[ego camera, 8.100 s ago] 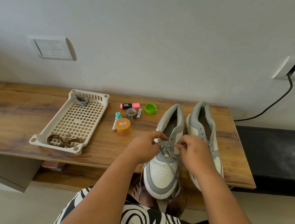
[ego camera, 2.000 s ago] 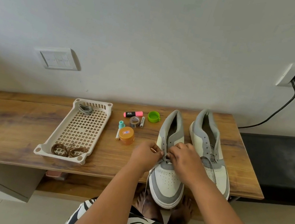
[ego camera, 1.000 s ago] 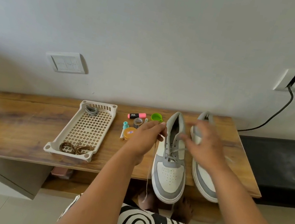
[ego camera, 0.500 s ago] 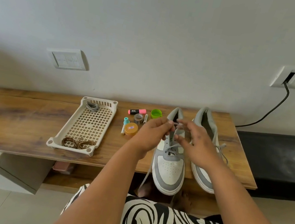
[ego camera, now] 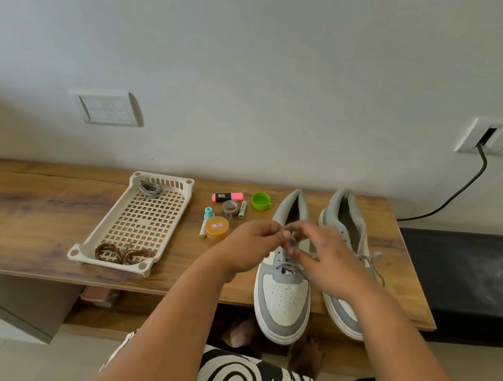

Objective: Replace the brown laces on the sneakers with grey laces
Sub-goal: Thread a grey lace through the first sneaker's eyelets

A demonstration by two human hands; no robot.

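Left hand (ego camera: 250, 247) and right hand (ego camera: 328, 261) pinch the thin grey lace (ego camera: 289, 265) above the grey-and-white left sneaker (ego camera: 284, 293), whose toe overhangs the brown wooden shelf (ego camera: 20, 216) edge.

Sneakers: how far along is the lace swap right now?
Done: the brown laces are out and lie coiled at the near end of the tray. The right sneaker already carries a grey lace.

In hand: the left hand and right hand work a grey lace above the left sneaker, only its lowest eyelets visibly threaded.

Left: lace the rest upward. A grey coil lies unused in the tray.
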